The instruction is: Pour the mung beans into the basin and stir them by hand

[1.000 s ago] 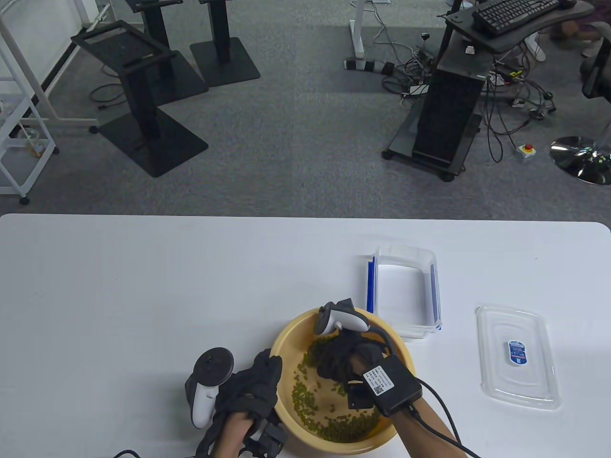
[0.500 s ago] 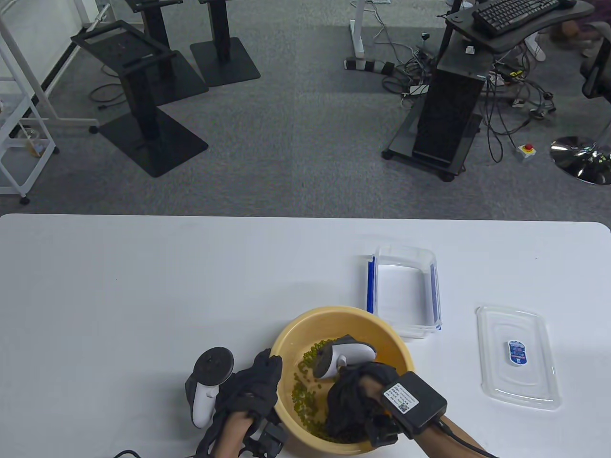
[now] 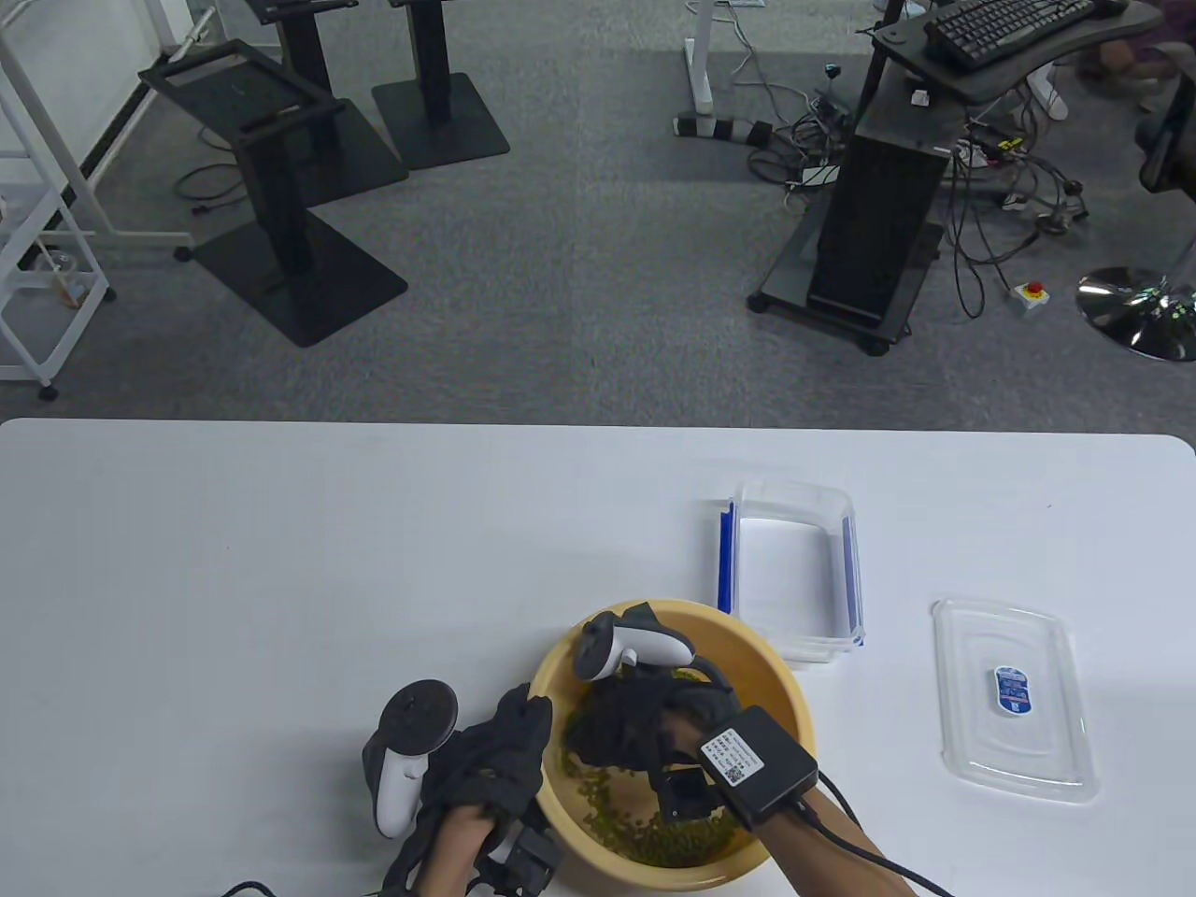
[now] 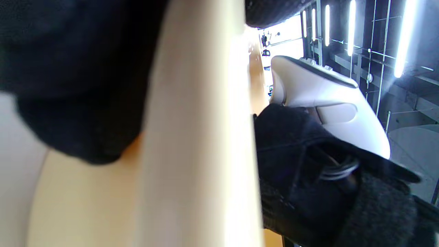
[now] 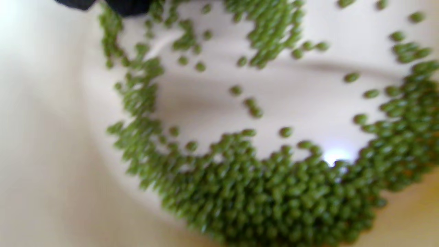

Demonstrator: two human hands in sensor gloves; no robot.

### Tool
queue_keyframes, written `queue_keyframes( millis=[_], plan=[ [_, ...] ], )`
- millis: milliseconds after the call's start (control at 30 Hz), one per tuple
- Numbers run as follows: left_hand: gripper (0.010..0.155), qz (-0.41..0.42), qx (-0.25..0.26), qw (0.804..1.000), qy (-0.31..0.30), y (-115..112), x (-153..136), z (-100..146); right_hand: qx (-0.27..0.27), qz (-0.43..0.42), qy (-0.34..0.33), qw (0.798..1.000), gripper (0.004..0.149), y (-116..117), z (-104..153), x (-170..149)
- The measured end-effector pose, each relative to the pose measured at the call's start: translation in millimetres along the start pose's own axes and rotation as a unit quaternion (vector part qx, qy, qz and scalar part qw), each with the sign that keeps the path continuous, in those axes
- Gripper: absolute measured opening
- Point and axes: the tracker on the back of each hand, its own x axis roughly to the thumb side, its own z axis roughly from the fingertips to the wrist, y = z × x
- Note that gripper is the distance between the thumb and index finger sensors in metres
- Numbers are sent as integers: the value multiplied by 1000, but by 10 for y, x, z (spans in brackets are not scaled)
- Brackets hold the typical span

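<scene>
A yellow basin (image 3: pixel 759 654) stands at the table's near edge with green mung beans (image 3: pixel 675 833) spread over its floor. My left hand (image 3: pixel 497 747) grips the basin's left rim, and in the left wrist view its dark fingers (image 4: pixel 72 89) wrap over the cream rim (image 4: pixel 199 137). My right hand (image 3: pixel 619 724) is down inside the basin at its left-middle, fingers among the beans. The right wrist view shows the beans (image 5: pixel 274 192) heaped in a crescent around a bare patch of basin floor (image 5: pixel 205 92), with a gloved fingertip (image 5: pixel 127 7) at the top.
An empty clear container with blue clips (image 3: pixel 794 570) stands just behind and right of the basin. Its clear lid (image 3: pixel 1014 696) lies flat further right. The table's near edge runs close under both wrists.
My right hand swept from the basin's far side to its near right, then back up to the left-middle, pushing beans around. The left hand and the basin stayed put.
</scene>
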Motion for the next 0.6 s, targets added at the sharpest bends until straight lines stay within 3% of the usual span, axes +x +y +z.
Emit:
queue_keyframes(
  millis=[67,167,300,467,600],
  plan=[
    [66,1,0,1000,0,-1,-1,1,-21,15,47,999,72,-43,-11,-109],
    [66,0,2,1000,1,-1,0,2,-11,41,70,997,72,-92,35,-293],
    [66,0,2,1000,1,-1,-2,1,-52,30,76,995,69,-89,112,-514],
    [66,0,2,1000,2,-3,-1,-1,59,28,78,995,69,141,203,-569],
    [66,0,3,1000,1,-4,-1,-1,97,70,38,992,64,341,256,-355]
  ],
)
